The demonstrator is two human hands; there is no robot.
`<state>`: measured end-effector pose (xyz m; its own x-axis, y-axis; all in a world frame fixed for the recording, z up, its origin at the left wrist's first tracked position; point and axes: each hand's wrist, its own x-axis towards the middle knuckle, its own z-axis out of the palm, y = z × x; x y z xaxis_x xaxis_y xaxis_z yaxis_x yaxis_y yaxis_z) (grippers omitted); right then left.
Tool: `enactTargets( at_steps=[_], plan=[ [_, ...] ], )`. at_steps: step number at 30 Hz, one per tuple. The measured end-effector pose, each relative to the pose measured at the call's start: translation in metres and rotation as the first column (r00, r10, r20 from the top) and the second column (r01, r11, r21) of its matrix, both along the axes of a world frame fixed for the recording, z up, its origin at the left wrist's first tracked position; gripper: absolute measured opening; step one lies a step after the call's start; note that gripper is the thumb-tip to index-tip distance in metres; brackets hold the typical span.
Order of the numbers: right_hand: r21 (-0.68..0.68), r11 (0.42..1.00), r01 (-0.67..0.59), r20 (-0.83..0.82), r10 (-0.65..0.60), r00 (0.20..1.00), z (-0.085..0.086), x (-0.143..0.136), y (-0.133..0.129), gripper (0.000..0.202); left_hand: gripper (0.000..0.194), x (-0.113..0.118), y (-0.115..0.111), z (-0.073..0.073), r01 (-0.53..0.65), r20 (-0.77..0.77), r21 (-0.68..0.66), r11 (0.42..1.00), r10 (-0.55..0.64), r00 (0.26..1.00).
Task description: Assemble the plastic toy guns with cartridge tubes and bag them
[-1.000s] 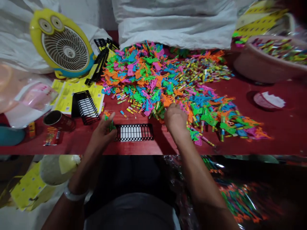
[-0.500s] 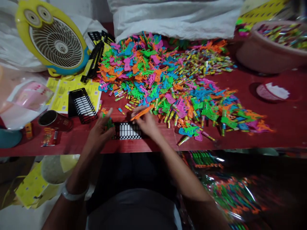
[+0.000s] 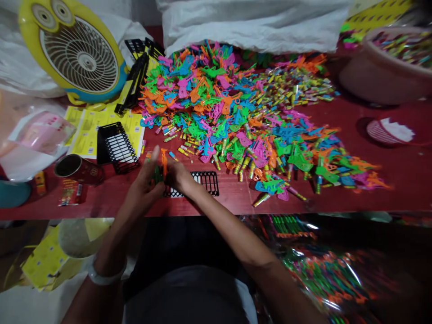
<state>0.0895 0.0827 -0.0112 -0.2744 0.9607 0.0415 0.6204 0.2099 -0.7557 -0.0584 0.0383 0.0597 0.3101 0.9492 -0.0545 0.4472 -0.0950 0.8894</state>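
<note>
A black openwork plastic tray point(image 3: 209, 183) lies flat near the table's front edge. At its left end my left hand point(image 3: 143, 180) curves its fingers and thumb around a green plastic toy gun point(image 3: 157, 174), partly hidden by the hand. My right hand point(image 3: 180, 177) reaches across the tray with bent fingers. It holds an orange plastic toy gun point(image 3: 164, 161) upright, close beside the green one. Behind both hands spreads a big heap of toy guns point(image 3: 202, 96) in pink, green, blue and orange. Small yellow-labelled tubes point(image 3: 184, 150) lie loose just beyond my right hand.
A second black tray point(image 3: 119, 148) rests on yellow printed sheets point(image 3: 91, 132) at left, near a dark cup point(image 3: 79, 170) and a yellow fan point(image 3: 81, 54). At right stand a large tub point(image 3: 378, 72) and a small red-striped basket point(image 3: 388, 132). A white sack point(image 3: 249, 29) lies behind the heap.
My right hand has moved left with the orange toy gun, which has turned from slanting to upright. More of the tray's right end shows. My left hand has stayed nearly in place.
</note>
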Motion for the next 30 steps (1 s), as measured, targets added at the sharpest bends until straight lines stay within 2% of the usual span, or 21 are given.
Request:
enactTargets(
  at_steps=[3, 6, 10, 13, 15, 16, 17, 18, 20, 21, 22, 23, 25, 28, 30],
  plan=[
    [-0.052, 0.998, -0.035, 0.061, 0.039, 0.997, -0.001, 0.000, -0.002, 0.029, 0.073, -0.003, 0.000, 0.001, 0.041, -0.001, 0.025, 0.999, -0.041, 0.999],
    [-0.030, 0.999, 0.027, 0.173, -0.022, 0.985, -0.008, -0.002, -0.007, 0.027, 0.059, -0.006, -0.001, -0.001, 0.045, -0.054, -0.019, 0.999, -0.046, 0.997],
    [0.018, 0.999, 0.047, 0.189, -0.050, 0.981, -0.014, -0.006, -0.010, 0.027, 0.061, -0.005, 0.001, -0.001, 0.016, -0.106, -0.040, 0.999, -0.020, 0.994],
    [-0.001, 0.998, -0.059, 0.142, 0.059, 0.988, -0.006, 0.001, -0.007, 0.019, 0.065, -0.003, 0.005, -0.001, 0.012, -0.149, -0.011, 1.000, -0.014, 0.989],
    [0.043, 0.997, -0.066, 0.063, 0.063, 0.996, 0.004, 0.015, -0.010, 0.019, 0.068, -0.002, 0.006, -0.001, 0.024, -0.176, 0.004, 1.000, -0.023, 0.984],
    [0.075, 0.997, 0.008, 0.040, -0.011, 0.999, 0.008, 0.024, -0.013, 0.019, 0.070, -0.002, 0.007, -0.001, 0.035, -0.187, 0.011, 0.999, -0.032, 0.982],
    [0.101, 0.986, 0.134, 0.044, -0.139, 0.989, 0.013, 0.035, -0.017, 0.018, 0.072, -0.002, 0.007, -0.001, 0.048, -0.195, 0.021, 0.999, -0.043, 0.980],
    [0.119, 0.951, 0.286, 0.081, -0.296, 0.952, 0.016, 0.046, -0.022, 0.017, 0.073, -0.003, 0.008, -0.001, 0.066, -0.205, 0.029, 0.997, -0.059, 0.977],
    [0.140, 0.825, 0.548, 0.236, -0.566, 0.790, 0.021, 0.068, -0.028, 0.019, 0.074, -0.004, 0.008, -0.001, 0.101, -0.224, 0.040, 0.994, -0.089, 0.970],
    [0.146, 0.769, 0.622, 0.322, -0.631, 0.706, 0.022, 0.077, -0.030, 0.021, 0.074, -0.004, 0.009, 0.000, 0.113, -0.234, 0.045, 0.993, -0.099, 0.967],
    [0.144, 0.742, 0.655, 0.395, -0.650, 0.649, 0.021, 0.084, -0.031, 0.022, 0.074, -0.005, 0.009, 0.000, 0.121, -0.245, 0.049, 0.991, -0.105, 0.964],
    [0.139, 0.739, 0.660, 0.447, -0.641, 0.624, 0.020, 0.089, -0.031, 0.021, 0.074, -0.005, 0.009, 0.000, 0.123, -0.257, 0.054, 0.991, -0.105, 0.961],
    [0.135, 0.759, 0.637, 0.482, -0.612, 0.627, 0.016, 0.096, -0.030, 0.016, 0.073, -0.005, 0.009, 0.000, 0.122, -0.277, 0.071, 0.990, -0.098, 0.956],
    [0.153, 0.757, 0.635, 0.412, -0.633, 0.656, 0.008, 0.101, -0.029, 0.011, 0.066, -0.003, 0.007, -0.001, 0.086, -0.305, 0.152, 0.985, -0.036, 0.952],
    [0.172, 0.750, 0.638, 0.310, -0.656, 0.688, 0.003, 0.105, -0.030, 0.006, 0.060, -0.002, 0.003, -0.001, 0.049, -0.322, 0.282, 0.958, 0.046, 0.946]
  ],
)
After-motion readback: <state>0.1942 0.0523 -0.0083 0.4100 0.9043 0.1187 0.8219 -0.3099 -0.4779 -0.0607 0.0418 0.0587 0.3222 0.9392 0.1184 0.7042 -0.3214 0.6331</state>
